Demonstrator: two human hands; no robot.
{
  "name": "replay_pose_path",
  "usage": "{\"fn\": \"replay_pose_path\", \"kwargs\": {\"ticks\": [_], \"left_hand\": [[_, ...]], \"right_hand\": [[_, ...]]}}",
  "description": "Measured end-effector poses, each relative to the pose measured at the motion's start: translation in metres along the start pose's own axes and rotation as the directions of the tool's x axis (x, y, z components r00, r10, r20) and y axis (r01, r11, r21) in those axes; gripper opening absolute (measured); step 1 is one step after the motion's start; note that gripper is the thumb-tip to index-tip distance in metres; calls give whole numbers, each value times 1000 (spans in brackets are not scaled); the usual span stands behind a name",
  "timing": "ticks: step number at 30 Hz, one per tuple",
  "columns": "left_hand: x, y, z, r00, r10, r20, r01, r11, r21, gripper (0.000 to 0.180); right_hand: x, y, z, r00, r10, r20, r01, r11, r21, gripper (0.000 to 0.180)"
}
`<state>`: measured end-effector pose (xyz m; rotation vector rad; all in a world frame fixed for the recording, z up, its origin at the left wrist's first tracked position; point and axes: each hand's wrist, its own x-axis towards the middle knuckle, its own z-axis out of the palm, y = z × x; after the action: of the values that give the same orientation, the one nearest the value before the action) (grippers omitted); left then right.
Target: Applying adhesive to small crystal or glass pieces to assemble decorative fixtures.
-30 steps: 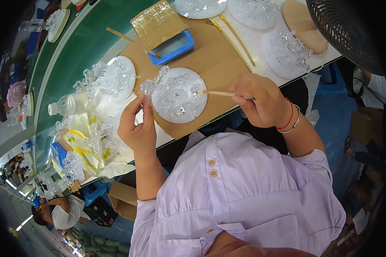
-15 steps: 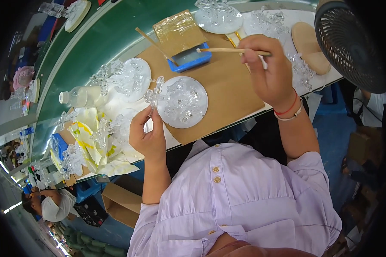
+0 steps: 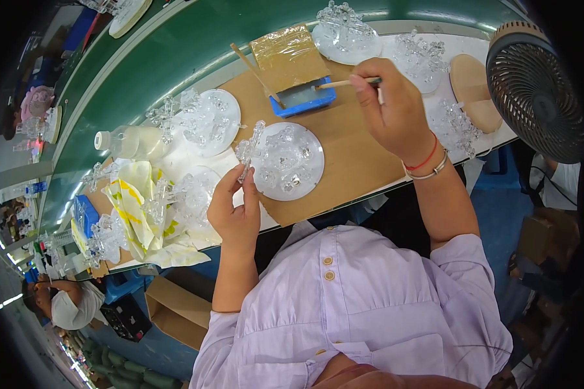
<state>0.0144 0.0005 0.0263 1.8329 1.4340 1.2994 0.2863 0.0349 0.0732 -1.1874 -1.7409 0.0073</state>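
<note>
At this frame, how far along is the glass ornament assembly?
Done: several clear glass pieces stand on the round transparent disc. In hand: the left hand holds a clear glass figurine beside that disc; the right hand dips a thin wooden stick into the blue tray. Left: that figurine is not yet mounted.

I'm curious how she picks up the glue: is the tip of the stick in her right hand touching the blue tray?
Cannot tell. In the head view the right hand holds the wooden stick with its tip over the blue tray, but contact isn't plain from above.
</note>
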Motion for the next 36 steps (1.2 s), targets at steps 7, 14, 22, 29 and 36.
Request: {"fn": "replay_pose_path", "kwargs": {"ticks": [7,14,22,29,36], "left_hand": [[6,-5,3,997,79,-18,-79,996,37,19],[5,-7,2,994,109,-18,-108,991,75,19],[3,-9,1,995,104,0,-104,993,48,20],[3,-11,2,995,104,-4,-103,994,46,20],[4,-9,0,995,101,-1,-101,992,75,20]], "right_hand": [[-31,-15,-33,994,74,-78,-66,992,109,9],[-77,-35,-44,988,129,85,-148,949,278,9],[-80,-39,-24,990,55,132,-91,956,279,12],[-82,-39,-5,996,-26,90,-1,958,288,13],[-82,-37,-14,997,19,75,-38,965,259,13]]}}
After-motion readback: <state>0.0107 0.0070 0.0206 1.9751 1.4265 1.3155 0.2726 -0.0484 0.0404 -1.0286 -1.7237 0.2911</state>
